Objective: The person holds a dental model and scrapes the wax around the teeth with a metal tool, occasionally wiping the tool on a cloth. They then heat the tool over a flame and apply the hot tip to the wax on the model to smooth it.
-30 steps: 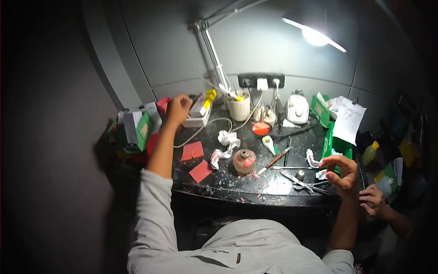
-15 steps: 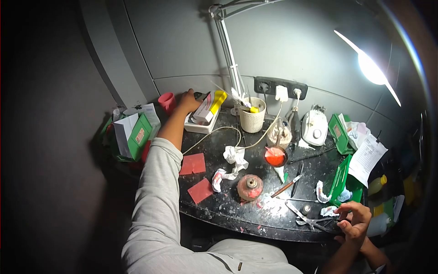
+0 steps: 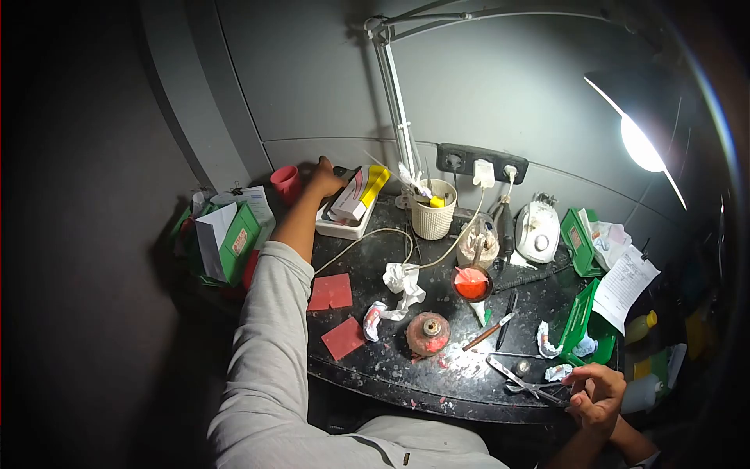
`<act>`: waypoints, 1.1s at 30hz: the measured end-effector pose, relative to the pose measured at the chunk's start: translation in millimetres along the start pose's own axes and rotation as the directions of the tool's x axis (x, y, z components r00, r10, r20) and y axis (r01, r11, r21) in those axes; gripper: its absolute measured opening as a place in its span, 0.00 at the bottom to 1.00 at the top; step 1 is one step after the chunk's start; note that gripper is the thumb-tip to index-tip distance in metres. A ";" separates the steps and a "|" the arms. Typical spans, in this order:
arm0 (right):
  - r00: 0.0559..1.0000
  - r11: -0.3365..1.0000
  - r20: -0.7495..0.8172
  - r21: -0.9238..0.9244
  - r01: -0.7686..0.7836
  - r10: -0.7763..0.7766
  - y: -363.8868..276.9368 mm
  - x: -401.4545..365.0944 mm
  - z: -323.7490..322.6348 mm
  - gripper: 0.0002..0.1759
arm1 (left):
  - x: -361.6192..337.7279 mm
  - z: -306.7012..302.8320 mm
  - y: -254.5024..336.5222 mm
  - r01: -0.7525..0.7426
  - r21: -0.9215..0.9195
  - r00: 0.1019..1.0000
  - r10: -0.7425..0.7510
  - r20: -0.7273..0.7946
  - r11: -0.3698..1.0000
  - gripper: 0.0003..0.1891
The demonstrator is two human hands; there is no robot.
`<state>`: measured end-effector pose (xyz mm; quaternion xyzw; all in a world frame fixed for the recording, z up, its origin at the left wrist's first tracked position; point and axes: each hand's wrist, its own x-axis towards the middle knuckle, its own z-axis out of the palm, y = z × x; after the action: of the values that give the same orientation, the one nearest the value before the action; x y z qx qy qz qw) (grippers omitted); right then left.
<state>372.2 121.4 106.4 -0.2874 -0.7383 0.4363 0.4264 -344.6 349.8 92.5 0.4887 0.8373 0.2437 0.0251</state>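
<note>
My left hand (image 3: 326, 181) reaches over the back left of a white tray (image 3: 341, 232), beside a white and yellow box (image 3: 361, 191) in it. A dark thing lies near its fingers, which are mostly hidden. At the bench's front right, my right hand (image 3: 597, 397) is raised with bent fingers, a gap showing between thumb and fingertips. Close to it are metal pliers (image 3: 525, 381) and a dental cast (image 3: 558, 373). Two pink wax sheets (image 3: 331, 291) lie near my left sleeve, and a dental cast with pink wax (image 3: 373, 321) rests beside crumpled tissue (image 3: 404, 285).
A spirit burner (image 3: 428, 334) stands mid-bench, behind it a pan of red wax (image 3: 472, 286). A brown-handled knife (image 3: 487, 331) lies nearby. Green boxes (image 3: 582, 320) line the right side. A pink cup (image 3: 286, 184) and a tool basket (image 3: 433, 219) stand at the back. Another forearm (image 3: 634, 442) shows lower right.
The view has shifted slightly. My right hand has moved a little left and down, its fingers curling more. My left hand stays at the white tray; the white and yellow box sits slightly differently.
</note>
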 end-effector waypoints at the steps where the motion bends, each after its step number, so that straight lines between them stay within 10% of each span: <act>1: 1.000 1.000 -0.001 -0.006 0.008 -0.008 -1.1 -0.1 0.7 0.27 | -1.7 -1.1 2.6 -0.003 -0.006 1.000 0.003 -0.007 1.000 0.46; 14: 0.999 0.979 0.034 -0.203 0.024 -0.017 -20.3 3.1 9.1 0.21 | 9.9 4.4 0.6 0.043 0.028 0.993 -0.045 0.107 0.999 0.60; 16: 0.999 0.967 0.045 -0.252 0.026 -0.015 -30.9 5.0 13.5 0.22 | -22.2 -14.4 35.8 0.171 0.154 0.985 -0.164 -0.061 0.973 0.57; 23: 0.987 0.984 0.133 -0.138 0.112 -0.093 -22.0 -2.9 5.6 0.22 | -233.4 -116.1 92.2 -0.530 -0.253 0.822 0.417 -0.387 0.809 0.14; 25: 0.949 0.997 0.307 0.009 0.077 -0.076 -10.7 -0.7 -5.1 0.26 | -336.2 -146.4 91.8 -0.582 -0.284 0.785 0.435 -0.441 0.762 0.13; 27: 0.741 0.945 0.666 -0.288 0.152 0.084 -26.6 20.5 -12.9 0.27 | -412.8 -148.2 53.3 -0.731 -0.243 0.662 0.576 -0.479 0.638 0.11; 29: 0.668 0.909 0.683 0.015 -0.417 0.295 -15.4 3.8 17.9 0.23 | -472.2 -96.9 -9.2 -0.834 -0.144 0.477 0.568 -0.671 0.532 0.12; 31: 0.560 0.800 0.645 -0.139 -0.583 0.520 -19.7 -2.5 30.6 0.21 | -516.1 -38.3 -47.3 -0.593 -0.220 0.687 0.345 -0.640 0.774 0.13; 33: 0.495 0.764 0.593 -0.389 -0.515 0.635 -28.9 -2.3 43.8 0.15 | -585.4 58.8 -97.8 0.050 -0.616 0.912 -0.287 -0.294 0.786 0.12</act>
<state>333.2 89.0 120.0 -0.3643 -0.7348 0.5667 -0.0788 -102.0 -153.4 -116.5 0.3223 0.7480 0.5788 0.0402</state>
